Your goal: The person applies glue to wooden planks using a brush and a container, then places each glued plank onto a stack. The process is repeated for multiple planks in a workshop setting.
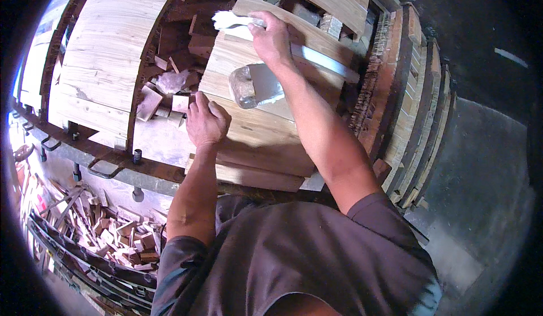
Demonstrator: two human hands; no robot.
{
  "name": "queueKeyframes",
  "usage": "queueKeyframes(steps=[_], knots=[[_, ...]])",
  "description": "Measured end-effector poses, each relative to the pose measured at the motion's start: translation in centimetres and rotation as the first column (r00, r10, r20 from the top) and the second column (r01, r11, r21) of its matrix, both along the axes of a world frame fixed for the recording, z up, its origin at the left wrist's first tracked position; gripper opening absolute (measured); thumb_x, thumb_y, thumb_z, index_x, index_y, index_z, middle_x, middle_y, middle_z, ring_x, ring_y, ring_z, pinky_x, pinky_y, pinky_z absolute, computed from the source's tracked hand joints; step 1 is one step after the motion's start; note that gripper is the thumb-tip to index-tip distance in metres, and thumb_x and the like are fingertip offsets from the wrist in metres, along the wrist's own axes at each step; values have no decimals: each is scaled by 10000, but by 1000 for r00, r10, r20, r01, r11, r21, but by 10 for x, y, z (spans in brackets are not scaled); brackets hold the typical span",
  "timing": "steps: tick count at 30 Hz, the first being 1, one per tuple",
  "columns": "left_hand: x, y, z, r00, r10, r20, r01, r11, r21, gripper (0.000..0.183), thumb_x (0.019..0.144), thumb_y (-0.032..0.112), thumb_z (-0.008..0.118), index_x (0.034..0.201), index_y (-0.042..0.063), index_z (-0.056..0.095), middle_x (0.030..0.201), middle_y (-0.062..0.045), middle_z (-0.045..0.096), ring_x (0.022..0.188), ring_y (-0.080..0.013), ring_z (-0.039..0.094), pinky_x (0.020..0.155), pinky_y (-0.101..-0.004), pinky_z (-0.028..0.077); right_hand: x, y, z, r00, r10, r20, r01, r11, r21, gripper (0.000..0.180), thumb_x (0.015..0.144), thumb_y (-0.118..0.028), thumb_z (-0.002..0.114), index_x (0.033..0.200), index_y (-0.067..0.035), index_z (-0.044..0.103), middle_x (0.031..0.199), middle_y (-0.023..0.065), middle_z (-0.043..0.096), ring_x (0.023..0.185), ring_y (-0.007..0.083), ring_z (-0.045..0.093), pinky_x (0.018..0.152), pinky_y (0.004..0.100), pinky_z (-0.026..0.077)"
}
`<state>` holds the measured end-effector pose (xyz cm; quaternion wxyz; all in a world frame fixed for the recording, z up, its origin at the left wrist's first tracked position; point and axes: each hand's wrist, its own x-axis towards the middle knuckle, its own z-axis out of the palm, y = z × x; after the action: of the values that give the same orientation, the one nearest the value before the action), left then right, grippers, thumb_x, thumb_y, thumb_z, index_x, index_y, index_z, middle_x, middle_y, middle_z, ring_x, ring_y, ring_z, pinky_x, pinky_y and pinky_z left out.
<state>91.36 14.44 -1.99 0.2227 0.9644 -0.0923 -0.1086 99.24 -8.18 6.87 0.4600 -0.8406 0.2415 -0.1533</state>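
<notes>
My right hand [271, 36] grips a paintbrush [229, 20] with pale, wet-looking bristles, above the far part of several wooden boards [263, 127] laid side by side. Below that hand, on the boards, sits a container [266, 85] with a stained end, partly hidden by my right forearm; a white smear shows at its edge. A narrow strip with a white, shiny face [324, 61] runs to the right under my right wrist. My left hand [207, 119] is at the boards' left edge, fingers bent near small wood blocks [180, 103]; whether it holds anything is unclear.
A wide wooden panel [102, 49] lies in a metal frame [161, 180] with bolts at the left. Wood offcuts [123, 235] are heaped below it. Stacked boards and bars [407, 99] stand at the right, beside the concrete floor [479, 167]. A crumpled pale lump [172, 81] rests among the blocks.
</notes>
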Motion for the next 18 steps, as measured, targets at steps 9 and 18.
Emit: queueKeyframes(steps=[9,18], knots=[[-4,3,-12,996,6,87,-2,999,-36,510,934,291,475,1357,7,468,1044,-296,624,991,-486,591,866,-583,470,-123,3,52,974,-203,-97,217,962,168,280,908,-130,681,1159,-7,699,982,112,730,889,149,652,820,320,519],[6,13,-35,999,39,4,-38,980,-195,593,953,337,528,1430,-12,474,1223,-267,607,1173,-439,561,1011,-517,445,-199,15,6,964,135,-229,-113,988,104,562,858,78,553,1393,-88,594,1345,183,602,1196,274,608,991,323,482]])
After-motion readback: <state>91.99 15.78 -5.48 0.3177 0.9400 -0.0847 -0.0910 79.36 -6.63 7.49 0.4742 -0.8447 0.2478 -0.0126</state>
